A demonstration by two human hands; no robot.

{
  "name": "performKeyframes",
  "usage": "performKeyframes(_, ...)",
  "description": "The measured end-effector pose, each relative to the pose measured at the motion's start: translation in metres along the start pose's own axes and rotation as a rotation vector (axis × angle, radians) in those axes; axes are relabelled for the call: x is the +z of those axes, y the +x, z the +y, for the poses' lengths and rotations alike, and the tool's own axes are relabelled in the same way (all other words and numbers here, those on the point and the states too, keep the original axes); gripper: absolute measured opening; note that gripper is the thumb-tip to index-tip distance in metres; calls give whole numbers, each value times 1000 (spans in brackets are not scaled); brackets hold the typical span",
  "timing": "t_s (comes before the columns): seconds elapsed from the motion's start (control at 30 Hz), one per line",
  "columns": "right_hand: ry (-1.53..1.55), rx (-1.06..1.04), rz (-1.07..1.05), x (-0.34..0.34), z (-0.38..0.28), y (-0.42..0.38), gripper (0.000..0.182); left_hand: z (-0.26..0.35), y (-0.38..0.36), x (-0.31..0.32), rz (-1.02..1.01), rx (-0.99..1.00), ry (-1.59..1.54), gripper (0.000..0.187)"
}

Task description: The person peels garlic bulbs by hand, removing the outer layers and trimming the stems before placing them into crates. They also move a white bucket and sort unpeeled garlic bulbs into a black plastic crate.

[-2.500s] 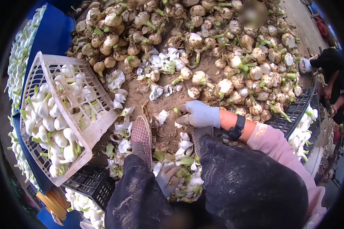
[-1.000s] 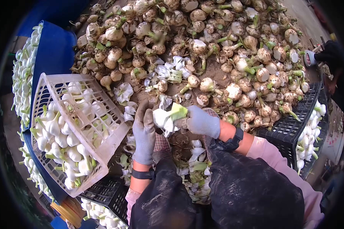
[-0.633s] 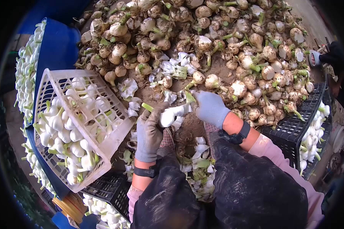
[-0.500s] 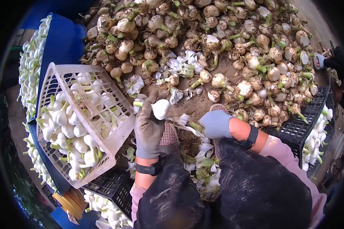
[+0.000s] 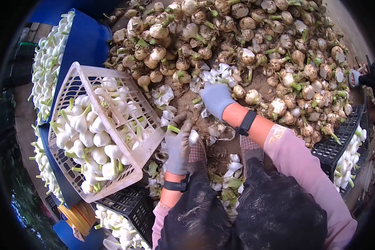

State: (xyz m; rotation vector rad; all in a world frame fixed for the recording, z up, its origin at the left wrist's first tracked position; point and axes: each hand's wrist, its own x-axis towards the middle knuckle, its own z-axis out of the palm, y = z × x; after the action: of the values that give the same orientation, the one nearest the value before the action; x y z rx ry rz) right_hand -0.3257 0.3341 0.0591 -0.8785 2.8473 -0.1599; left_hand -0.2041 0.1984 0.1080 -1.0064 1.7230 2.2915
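Note:
My left hand [image 5: 178, 146], in a soiled grey glove, is closed around a peeled white garlic bulb [image 5: 193, 138], its green stem poking out between the fingers. My right hand [image 5: 217, 100], in a pale blue-grey glove, reaches down to the near edge of the unpeeled garlic pile. It lies beside loose white garlic skins [image 5: 221, 74]. A short green stem [image 5: 197, 100] sticks out left of its fingers. The fingers are mostly hidden under the hand, so their grip does not show.
Soil-covered garlic [image 5: 296, 54] is heaped ahead and to the right. To the left a white plastic crate [image 5: 148, 146] of peeled garlic leans against a blue tub [image 5: 85, 39]. Black crates [image 5: 339, 137] stand right and lower left. Skins [image 5: 233, 166] litter the ground between my feet.
My right hand has moved forward and left to the pile's edge, away from the skin strip it was pulling. My left hand has turned, still holding the bulb. The view has shifted slightly.

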Motion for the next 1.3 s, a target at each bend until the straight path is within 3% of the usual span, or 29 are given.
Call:
performKeyframes(0.07,141,89,-179,-15,8,-14,17,-11,5,-2,-17,16,62,40)
performKeyframes(0.13,263,134,-75,-9,15,-33,18,-17,13,7,-118,410,595,48)
performKeyframes(0.2,1471,309,66,-25,7,-57,17,-19,15,16,-166,480,525,54)
performKeyframes(0.23,1659,556,-285,-41,9,-67,23,-18,13,18,-200,460,543,53)
performKeyframes(0.37,1462,529,-353,-43,3,-72,37,0,5,26,-290,475,604,49)
performKeyframes(0.47,1494,484,-347,-38,-1,-74,42,-1,0,20,-272,470,636,45)
performKeyframes(0.53,1475,457,-320,-35,-6,-75,38,-6,-3,16,-282,249,243,46)
performKeyframes(0.57,1477,416,-292,-28,-7,-75,35,0,1,13,-308,471,646,49)
performKeyframes(0.6,1477,376,-261,-23,-7,-76,31,5,0,13,-309,469,647,49)
performKeyframes(0.67,1462,389,-245,-37,-3,-81,27,12,-3,16,-394,33,231,52)
performKeyframes(0.73,1447,405,-226,-43,-1,-86,23,7,-5,16,-426,-125,-125,61)
performKeyframes(0.8,791,160,59,-41,-1,-90,20,2,-5,17,-534,-202,-367,61)
performKeyframes(0.83,644,137,76,-43,-1,-93,17,1,-5,18,-535,-204,-367,61)
performKeyframes(0.87,644,138,74,-39,0,-94,17,1,-6,20,-488,-252,-408,63)
performKeyframes(0.9,849,129,152,-35,0,-91,18,2,-7,22,-439,-297,-449,64)
performKeyframes(0.93,1056,120,231,-31,0,-89,19,3,-9,24,-438,-297,-449,64)
performKeyframes(0.97,1060,122,231,-28,2,-89,19,4,-12,27,-426,-203,-246,64)
performKeyframes(1.03,1473,446,-307,-27,7,-87,21,-4,-8,26,-420,-2,63,61)
performKeyframes(1.2,1256,361,-193,-16,6,-88,24,-12,1,11,-397,-29,235,54)
performKeyframes(1.3,1370,326,-194,-19,2,-98,23,-9,13,8,-311,258,274,32)
